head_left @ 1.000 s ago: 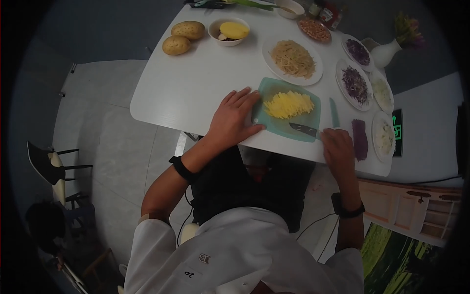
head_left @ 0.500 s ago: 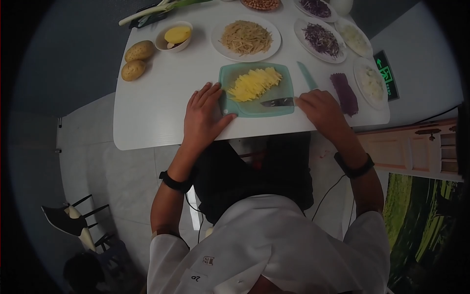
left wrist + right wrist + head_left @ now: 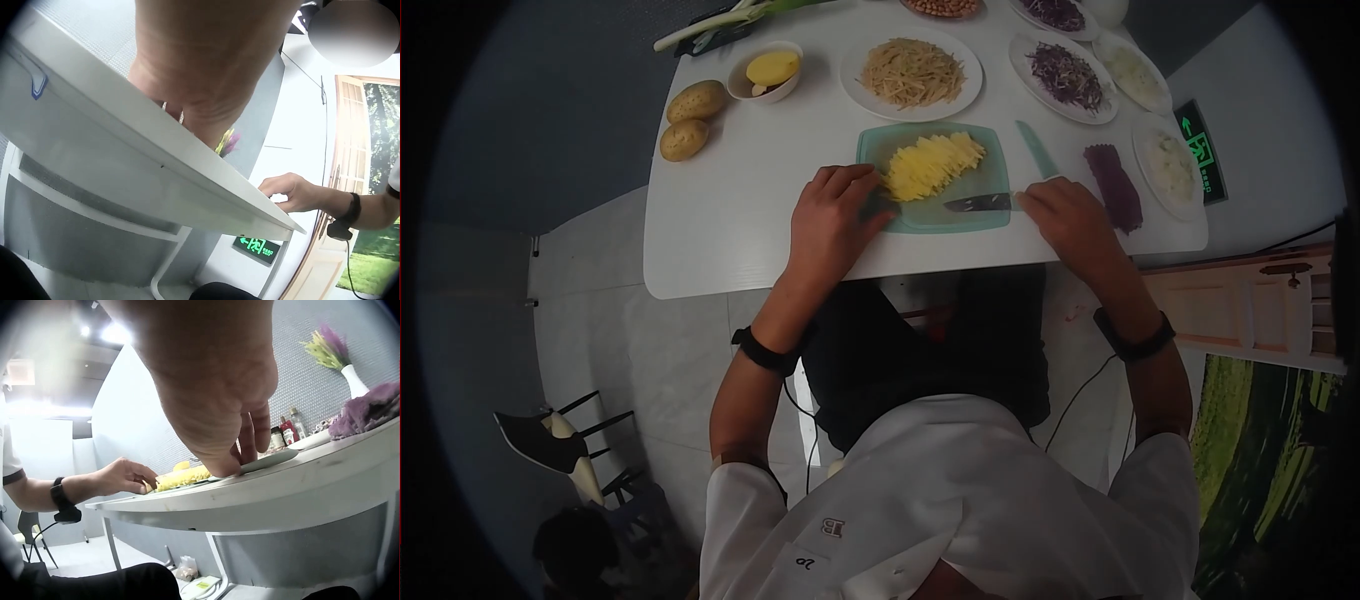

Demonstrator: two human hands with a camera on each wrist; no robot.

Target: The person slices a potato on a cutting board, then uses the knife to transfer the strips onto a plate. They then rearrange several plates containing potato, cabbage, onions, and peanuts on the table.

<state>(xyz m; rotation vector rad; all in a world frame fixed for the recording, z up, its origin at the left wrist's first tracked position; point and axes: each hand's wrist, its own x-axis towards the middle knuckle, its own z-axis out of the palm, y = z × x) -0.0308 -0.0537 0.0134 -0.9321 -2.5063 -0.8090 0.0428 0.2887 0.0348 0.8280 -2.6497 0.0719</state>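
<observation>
A pale green cutting board (image 3: 975,222) carries a heap of yellow potato strips (image 3: 935,165). My left hand (image 3: 832,225) is at the board's left side, its bent fingers and thumb gripping the near left corner. In the right wrist view, the left fingertips are right beside the potato strips (image 3: 181,479). My right hand (image 3: 1072,222) pinches the handle end of a knife at the board's right edge. The dark knife blade (image 3: 980,203) lies low over the board, pointing left. Both palms are hidden from above.
Beyond the board stands a plate of pale shreds (image 3: 912,75). A green-bladed knife (image 3: 1036,148) and a purple cloth-like strip (image 3: 1113,188) lie to the right, near plates of purple shreds (image 3: 1060,78) and white pieces (image 3: 1170,168). Whole potatoes (image 3: 695,102) and a bowl (image 3: 785,88) stand far left.
The head view first swings right and down, then barely shifts. My left fingers go from lying stretched along the board's left edge to bending over it. The right hand stays at the knife handle.
</observation>
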